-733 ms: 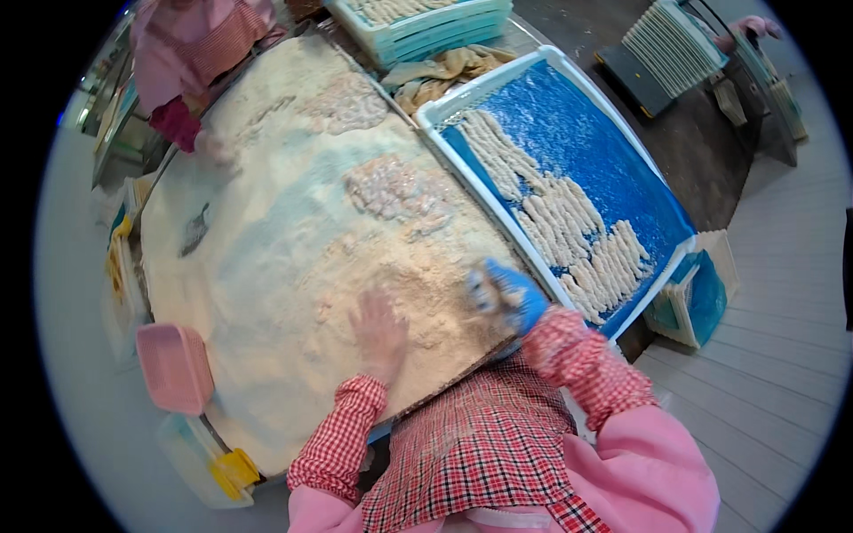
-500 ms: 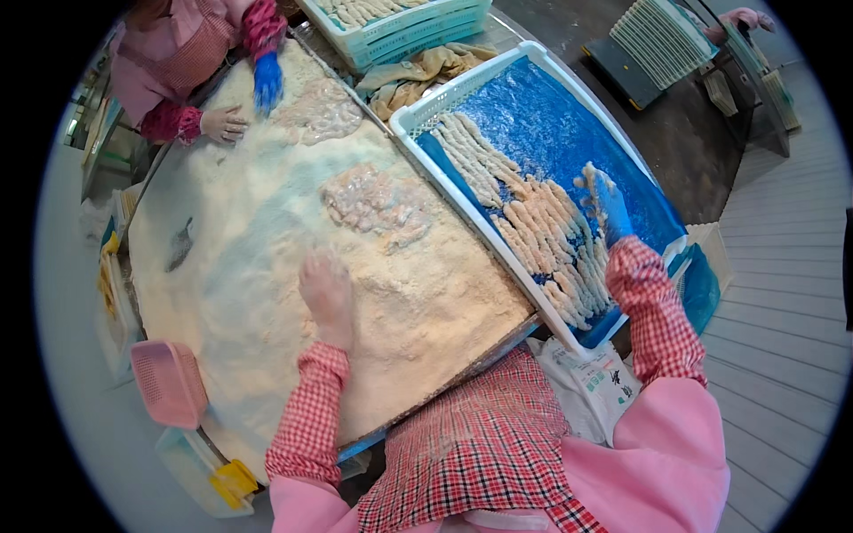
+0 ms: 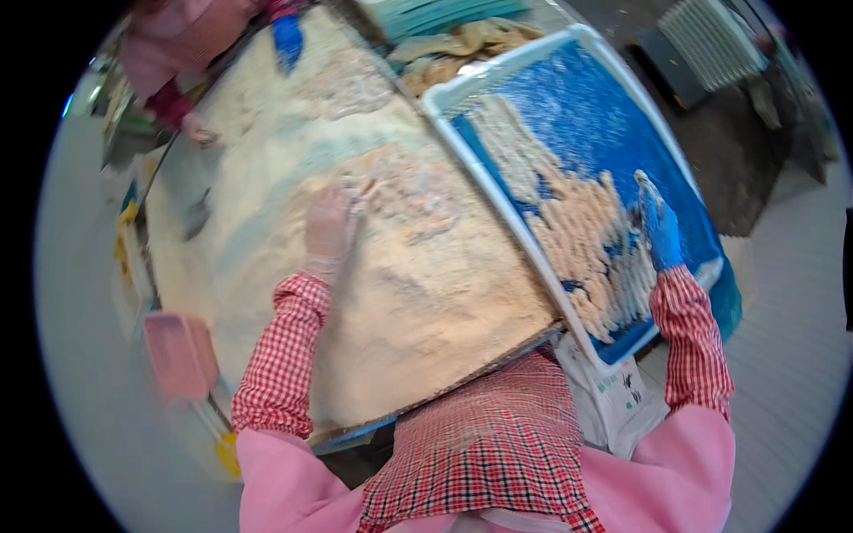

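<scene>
A pale, powder-dusted glove covers my left hand (image 3: pixel 330 224), which is at the left edge of a heap of raw, pinkish meat pieces (image 3: pixel 404 191). Blur hides whether its fingers grip any of them. The heap lies on a bed of pale breading powder (image 3: pixel 426 311). My right hand (image 3: pixel 659 229), gloved in blue, is over the blue-lined white tray (image 3: pixel 569 107). Its powder-caked fingers are stretched out, with no piece plainly held. Beside it, rows of coated meat strips (image 3: pixel 577 231) lie side by side in the tray.
Across the powder, a co-worker's blue-gloved hand (image 3: pixel 287 43) and other hand (image 3: pixel 200 131) are near a second meat heap (image 3: pixel 351 84). A dark scoop (image 3: pixel 197 216) lies in the powder. A pink basket (image 3: pixel 180 355) hangs at the left edge. Stacked crates (image 3: pixel 444 19) and a crumpled cloth (image 3: pixel 466 46) are beyond.
My left hand has moved forward from the bare powder to the meat heap. My right hand's spread fingers have drawn closer together. The whole view has shifted slightly.
</scene>
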Available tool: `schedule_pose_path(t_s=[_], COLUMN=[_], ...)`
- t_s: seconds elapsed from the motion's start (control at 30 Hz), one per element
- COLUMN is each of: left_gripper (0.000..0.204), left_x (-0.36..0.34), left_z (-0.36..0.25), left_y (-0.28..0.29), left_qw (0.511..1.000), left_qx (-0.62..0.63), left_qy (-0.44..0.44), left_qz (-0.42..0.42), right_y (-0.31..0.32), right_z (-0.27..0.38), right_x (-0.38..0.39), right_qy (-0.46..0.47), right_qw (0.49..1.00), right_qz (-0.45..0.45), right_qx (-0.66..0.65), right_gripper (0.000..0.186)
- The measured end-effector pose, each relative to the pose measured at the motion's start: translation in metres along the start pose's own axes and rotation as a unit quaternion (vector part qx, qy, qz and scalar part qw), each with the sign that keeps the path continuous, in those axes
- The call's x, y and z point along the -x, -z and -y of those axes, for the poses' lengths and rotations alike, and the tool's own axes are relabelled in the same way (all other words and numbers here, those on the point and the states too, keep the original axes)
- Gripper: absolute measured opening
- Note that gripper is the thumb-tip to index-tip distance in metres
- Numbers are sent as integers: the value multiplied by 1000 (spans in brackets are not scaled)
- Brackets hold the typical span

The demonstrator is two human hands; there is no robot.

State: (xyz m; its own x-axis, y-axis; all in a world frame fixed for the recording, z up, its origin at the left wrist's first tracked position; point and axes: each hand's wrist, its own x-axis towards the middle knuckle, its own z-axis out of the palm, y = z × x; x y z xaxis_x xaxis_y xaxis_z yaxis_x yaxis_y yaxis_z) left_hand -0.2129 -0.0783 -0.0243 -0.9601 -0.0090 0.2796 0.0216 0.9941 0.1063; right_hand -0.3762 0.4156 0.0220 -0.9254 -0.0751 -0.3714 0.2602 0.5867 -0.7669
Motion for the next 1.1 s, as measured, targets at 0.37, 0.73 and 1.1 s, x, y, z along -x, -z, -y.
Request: schedule_pose_path(t_s=[0.37,0.73,1.1], left_gripper=[29,41,31], left_x=[127,138,99], left_z=[-10,-51,-47], left_y=[55,49,48], left_qw=[816,929,907], left_qx=[292,248,162], left_qy=[483,262,296], left_qz=[124,83,253], right_y=[-246,-245,-249], right_z=[88,89,90], right_x=[113,118,146], right_qy=[484,469,452], right_qw=[846,834,869], right_qz=[132,121,123], right_qx=[181,265,163], right_gripper=[41,59,53])
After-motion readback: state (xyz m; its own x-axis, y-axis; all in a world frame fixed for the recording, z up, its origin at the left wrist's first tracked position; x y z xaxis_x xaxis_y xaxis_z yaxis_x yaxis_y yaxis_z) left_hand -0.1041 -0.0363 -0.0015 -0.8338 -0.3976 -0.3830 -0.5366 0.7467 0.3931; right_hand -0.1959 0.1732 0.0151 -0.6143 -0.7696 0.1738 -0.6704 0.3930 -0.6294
